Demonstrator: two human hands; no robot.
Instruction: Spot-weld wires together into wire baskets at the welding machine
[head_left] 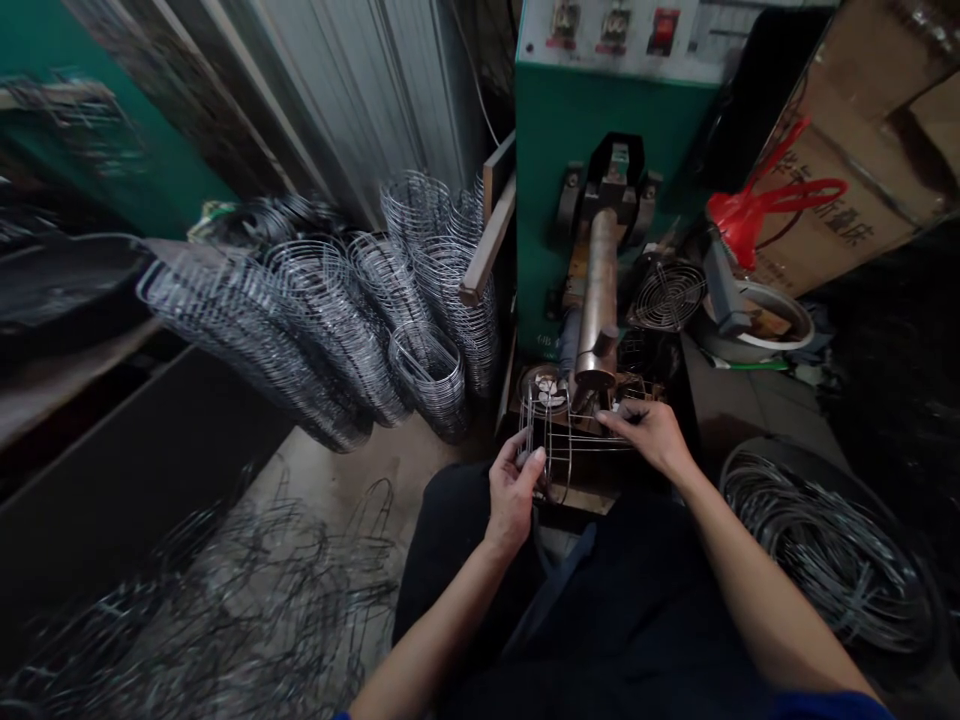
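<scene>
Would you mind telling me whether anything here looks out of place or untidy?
Loose bent wires lie tangled across the floor at lower left, unlike the stacked wire frames behind. Both hands hold the wire cage squarely.

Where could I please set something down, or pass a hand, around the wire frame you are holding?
Bare floor shows between the stacked wire rings and the loose wires. The dark surface right of the machine looks bare too. It is crowded where the left hand and right hand hold the wire frame.
</scene>
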